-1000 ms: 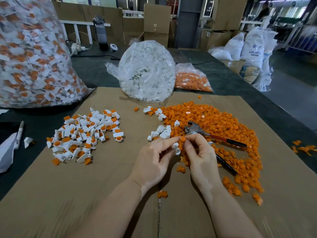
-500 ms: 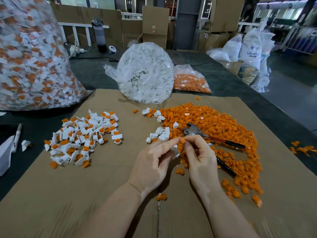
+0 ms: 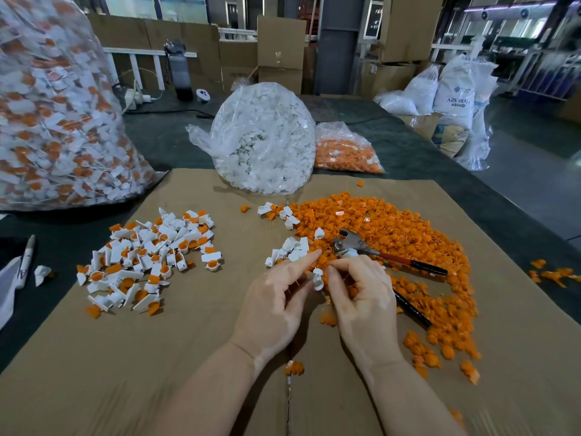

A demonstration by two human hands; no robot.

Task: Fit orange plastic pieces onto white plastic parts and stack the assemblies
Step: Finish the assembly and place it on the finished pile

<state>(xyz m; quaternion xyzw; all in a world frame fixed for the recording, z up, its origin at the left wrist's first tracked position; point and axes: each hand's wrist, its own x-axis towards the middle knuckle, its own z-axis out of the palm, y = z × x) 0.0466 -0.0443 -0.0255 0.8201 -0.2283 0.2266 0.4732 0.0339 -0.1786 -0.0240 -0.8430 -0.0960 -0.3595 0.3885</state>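
- Over mid cardboard sheet (image 3: 195, 357): left hand (image 3: 276, 305) & right hand (image 3: 361, 297) close together, a white part (image 3: 317, 280) between them.
- Left fingers pinch white part; right fingers curled, what they hold can't tell.
- Loose orange pieces (image 3: 393, 234) heaped to the right, w/ pliers (image 3: 352, 243) on top.
- Done assemblies (image 3: 151, 259) piled left, well apart.

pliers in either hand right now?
No. The metal pliers with red-and-black handles lie on the heap of orange plastic pieces; both hands pinch a small white plastic part.
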